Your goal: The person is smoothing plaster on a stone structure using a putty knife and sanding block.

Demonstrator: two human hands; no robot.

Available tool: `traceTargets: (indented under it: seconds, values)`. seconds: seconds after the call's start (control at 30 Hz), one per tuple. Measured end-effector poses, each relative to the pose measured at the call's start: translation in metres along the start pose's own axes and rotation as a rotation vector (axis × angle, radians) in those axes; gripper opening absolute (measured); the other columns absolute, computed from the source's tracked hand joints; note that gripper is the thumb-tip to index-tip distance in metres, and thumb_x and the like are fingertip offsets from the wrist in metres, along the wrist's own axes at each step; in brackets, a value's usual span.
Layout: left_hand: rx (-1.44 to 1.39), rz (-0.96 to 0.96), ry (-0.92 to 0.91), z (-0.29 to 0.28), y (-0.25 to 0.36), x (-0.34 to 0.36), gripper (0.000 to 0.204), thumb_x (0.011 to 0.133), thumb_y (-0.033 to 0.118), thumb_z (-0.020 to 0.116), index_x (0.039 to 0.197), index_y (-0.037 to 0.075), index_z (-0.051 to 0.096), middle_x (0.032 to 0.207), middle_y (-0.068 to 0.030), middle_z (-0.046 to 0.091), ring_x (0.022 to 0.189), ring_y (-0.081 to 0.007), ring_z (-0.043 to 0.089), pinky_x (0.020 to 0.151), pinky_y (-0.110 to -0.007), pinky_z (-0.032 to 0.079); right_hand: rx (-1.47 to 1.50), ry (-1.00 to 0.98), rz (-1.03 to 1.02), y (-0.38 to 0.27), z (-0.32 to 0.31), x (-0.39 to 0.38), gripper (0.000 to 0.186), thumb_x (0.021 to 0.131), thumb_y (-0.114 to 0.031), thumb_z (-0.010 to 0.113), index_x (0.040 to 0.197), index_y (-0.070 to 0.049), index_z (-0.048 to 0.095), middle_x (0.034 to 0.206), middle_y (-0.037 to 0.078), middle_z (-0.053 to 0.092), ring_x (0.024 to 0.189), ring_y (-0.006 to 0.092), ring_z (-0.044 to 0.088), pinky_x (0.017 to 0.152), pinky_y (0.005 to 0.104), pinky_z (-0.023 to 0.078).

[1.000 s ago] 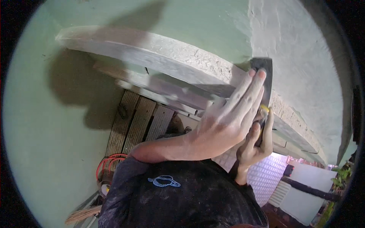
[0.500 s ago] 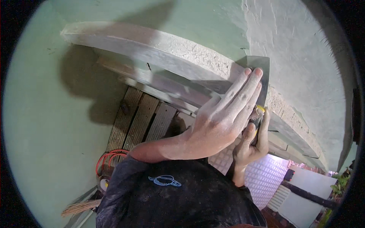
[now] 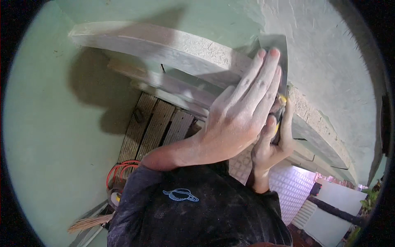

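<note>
A drywall knife with a broad grey metal blade (image 3: 276, 42) and a black and yellow handle lies against the surface where a rough whitish ledge (image 3: 205, 47) meets grey plaster (image 3: 317, 61). My left hand (image 3: 234, 119), dusted white, rests flat on the blade with its fingers stretched out and close together. Below it, my right hand (image 3: 271, 152) is wrapped round the handle, thumb on the near side. My left hand hides part of the blade and of the handle.
Pale green wall (image 3: 41, 123) spans the left side. Below the ledge are wooden slats (image 3: 154, 127), a red cable (image 3: 119, 168) and a straw broom (image 3: 88, 222). A white panel (image 3: 329, 206) and green plants (image 3: 372, 201) stand at lower right.
Both hands and the drywall knife have slid upward in the picture and slightly left, so the blade reaches farther over the plaster past the ledge. The grip looks the same.
</note>
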State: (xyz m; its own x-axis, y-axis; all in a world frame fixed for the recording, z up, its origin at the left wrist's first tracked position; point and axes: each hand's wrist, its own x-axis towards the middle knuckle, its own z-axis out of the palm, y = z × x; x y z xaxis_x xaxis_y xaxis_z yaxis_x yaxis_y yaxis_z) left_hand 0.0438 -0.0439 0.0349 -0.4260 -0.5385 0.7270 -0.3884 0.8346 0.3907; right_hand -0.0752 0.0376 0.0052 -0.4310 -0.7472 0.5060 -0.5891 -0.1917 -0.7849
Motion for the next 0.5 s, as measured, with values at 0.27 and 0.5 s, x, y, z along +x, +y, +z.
traceTargets:
  seconds: [0.27, 0.5]
  values:
    - [-0.02, 0.003, 0.048, -0.003, -0.002, 0.003, 0.061, 0.083, 0.006, 0.065, 0.139, -0.016, 0.052, 0.155, -0.0308, 0.043, 0.144, -0.0435, 0.045, 0.117, -0.044, 0.041, 0.007, 0.058, -0.077, -0.003, 0.005, -0.001, 0.045, 0.099, -0.002, 0.059, 0.14, 0.015, 0.053, 0.129, 0.027, 0.067, 0.117, 0.0259, 0.066, 0.103, 0.0349, 0.049]
    - [-0.037, 0.032, -0.017, 0.001, -0.006, -0.005, 0.062, 0.081, 0.007, 0.066, 0.138, -0.014, 0.054, 0.155, -0.0301, 0.043, 0.143, -0.0387, 0.047, 0.108, -0.038, 0.048, -0.059, 0.03, -0.038, -0.009, -0.004, -0.006, 0.045, 0.101, -0.005, 0.059, 0.141, 0.013, 0.053, 0.128, 0.026, 0.068, 0.117, 0.0262, 0.066, 0.102, 0.035, 0.049]
